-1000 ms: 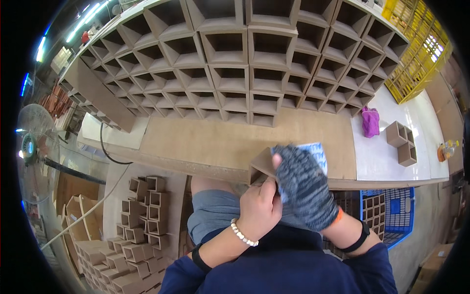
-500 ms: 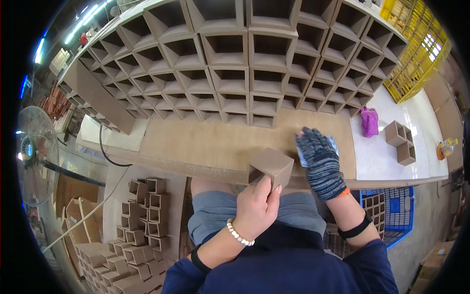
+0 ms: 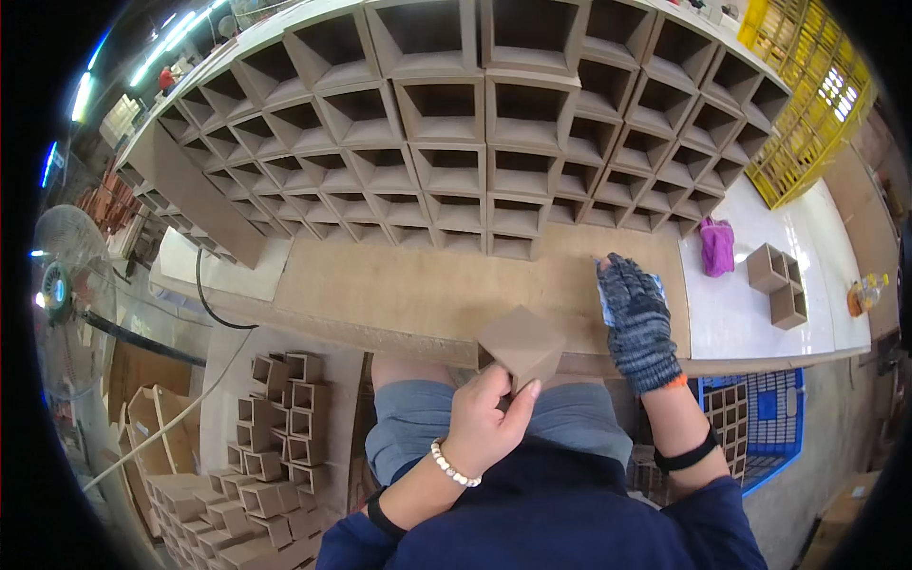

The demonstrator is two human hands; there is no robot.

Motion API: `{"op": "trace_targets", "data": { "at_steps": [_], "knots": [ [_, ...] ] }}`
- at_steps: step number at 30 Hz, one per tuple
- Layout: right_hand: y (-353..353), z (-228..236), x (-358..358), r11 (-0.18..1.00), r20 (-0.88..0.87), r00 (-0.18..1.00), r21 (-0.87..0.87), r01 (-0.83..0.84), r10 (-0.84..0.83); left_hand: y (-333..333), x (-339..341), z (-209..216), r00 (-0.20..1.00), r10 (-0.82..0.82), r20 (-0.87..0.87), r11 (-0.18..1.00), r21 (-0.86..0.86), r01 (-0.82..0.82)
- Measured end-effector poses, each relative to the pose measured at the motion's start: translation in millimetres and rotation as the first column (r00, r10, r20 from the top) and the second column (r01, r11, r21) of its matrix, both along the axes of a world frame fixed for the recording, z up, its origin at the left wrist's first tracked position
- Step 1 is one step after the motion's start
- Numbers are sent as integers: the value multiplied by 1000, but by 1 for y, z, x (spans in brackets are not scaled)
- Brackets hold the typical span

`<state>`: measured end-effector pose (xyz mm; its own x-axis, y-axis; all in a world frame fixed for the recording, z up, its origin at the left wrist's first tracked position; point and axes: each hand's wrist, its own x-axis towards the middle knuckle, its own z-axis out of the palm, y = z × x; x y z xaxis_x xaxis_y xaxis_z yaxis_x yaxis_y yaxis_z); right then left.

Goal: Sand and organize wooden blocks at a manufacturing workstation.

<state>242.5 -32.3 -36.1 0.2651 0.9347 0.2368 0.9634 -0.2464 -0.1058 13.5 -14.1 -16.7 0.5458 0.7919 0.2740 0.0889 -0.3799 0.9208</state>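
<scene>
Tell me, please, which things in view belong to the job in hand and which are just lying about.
Seemingly part of the job:
- brown box, in the left grip
- blue-and-white sheet, under the gloved right grip
- stacked boxes, which look alike

Seemingly just lying about:
- purple bundle
- bottle

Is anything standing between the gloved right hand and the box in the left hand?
Nothing visible: only table shows between the right hand and the box. The sheet peeks out from under the right hand itself. The left hand has its grip on the box's near end.
</scene>
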Motion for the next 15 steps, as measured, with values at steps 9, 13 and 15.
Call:
{"op": "trace_targets", "data": {
  "at_steps": [9, 13, 15],
  "knots": [
    [-18, 31, -26, 894, -23, 977, 410, -183, 210, 2, -8, 4, 955, 169, 243, 868, -497, -27],
    [-22, 37, -28, 905, -52, 983, 402, -143, 178, 6, -5, 3, 980, 101, 173, 993, 35, -109],
    [-19, 44, -33, 896, -65, 974, 409, -171, 215, 11, -3, 2, 992, 76, 103, 927, 359, -108]
  ]
}}
